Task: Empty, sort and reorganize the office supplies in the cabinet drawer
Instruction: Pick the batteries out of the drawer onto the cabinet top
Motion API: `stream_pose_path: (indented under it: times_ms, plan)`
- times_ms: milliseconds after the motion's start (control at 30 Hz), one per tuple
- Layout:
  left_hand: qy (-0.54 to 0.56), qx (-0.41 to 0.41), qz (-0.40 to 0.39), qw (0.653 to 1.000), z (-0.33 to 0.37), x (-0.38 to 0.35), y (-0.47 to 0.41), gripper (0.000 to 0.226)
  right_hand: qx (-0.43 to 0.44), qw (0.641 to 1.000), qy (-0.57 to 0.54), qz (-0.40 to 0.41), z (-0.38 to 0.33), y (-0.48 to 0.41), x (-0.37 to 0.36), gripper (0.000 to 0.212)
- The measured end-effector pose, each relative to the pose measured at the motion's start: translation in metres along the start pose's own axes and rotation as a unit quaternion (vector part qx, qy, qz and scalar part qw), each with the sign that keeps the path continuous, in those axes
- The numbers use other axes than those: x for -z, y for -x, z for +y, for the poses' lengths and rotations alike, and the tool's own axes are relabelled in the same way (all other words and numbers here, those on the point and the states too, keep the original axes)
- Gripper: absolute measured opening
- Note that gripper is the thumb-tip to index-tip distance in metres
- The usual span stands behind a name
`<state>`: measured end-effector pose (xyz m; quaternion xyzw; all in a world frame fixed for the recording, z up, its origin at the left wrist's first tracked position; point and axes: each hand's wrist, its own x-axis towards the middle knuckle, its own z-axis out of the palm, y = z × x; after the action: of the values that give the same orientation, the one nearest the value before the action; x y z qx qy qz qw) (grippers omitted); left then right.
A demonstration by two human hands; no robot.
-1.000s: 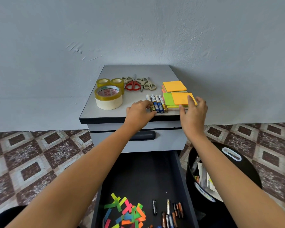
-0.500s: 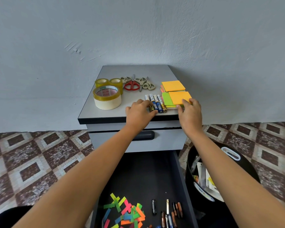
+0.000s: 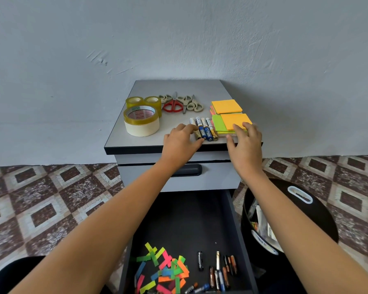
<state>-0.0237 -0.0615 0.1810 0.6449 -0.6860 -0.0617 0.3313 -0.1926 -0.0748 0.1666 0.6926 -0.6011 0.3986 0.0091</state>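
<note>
On the grey cabinet top (image 3: 179,88) lie several batteries (image 3: 204,128) in a row. My left hand (image 3: 181,143) touches the leftmost battery with thumb and fingertips. To the right sit two stacks of sticky notes, the near one (image 3: 227,122) orange over green, the far one (image 3: 226,106) orange. My right hand (image 3: 245,143) rests on the near stack's front corner. Below, the open black drawer (image 3: 187,219) holds coloured paper strips (image 3: 164,270) and several loose batteries (image 3: 219,270).
Tape rolls (image 3: 141,122) stand at the cabinet top's left, with several pairs of scissors (image 3: 181,102) behind the batteries. A black bin (image 3: 302,206) with papers stands to the drawer's right. A patterned tile floor (image 3: 51,198) surrounds the cabinet; a grey wall is behind.
My right hand slid from the far side of the near sticky-note stack back to its front corner. My left hand stayed at the batteries.
</note>
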Motion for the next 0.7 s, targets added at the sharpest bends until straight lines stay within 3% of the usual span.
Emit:
stream_pose_path:
  times_ms: [233,333,533,700]
  plan:
    - [0.036,-0.046,0.036,0.998,-0.01,0.013,0.039,0.039,0.088,0.995,-0.033,0.012,-0.017,0.046,-0.007,0.033]
    - [0.052,-0.056,0.025,0.997,-0.019,0.015,0.071,0.036,0.104,0.993,-0.058,-0.025,-0.021,0.076,-0.012,0.032]
    - [0.053,-0.009,-0.086,0.995,-0.054,0.003,0.143,0.033,0.126,0.982,-0.074,-0.118,-0.012,0.139,-0.025,0.031]
    - [0.032,0.058,-0.198,0.978,-0.083,-0.021,0.186,0.033,0.085,0.949,-0.07,-0.297,0.001,0.183,-0.036,0.035]
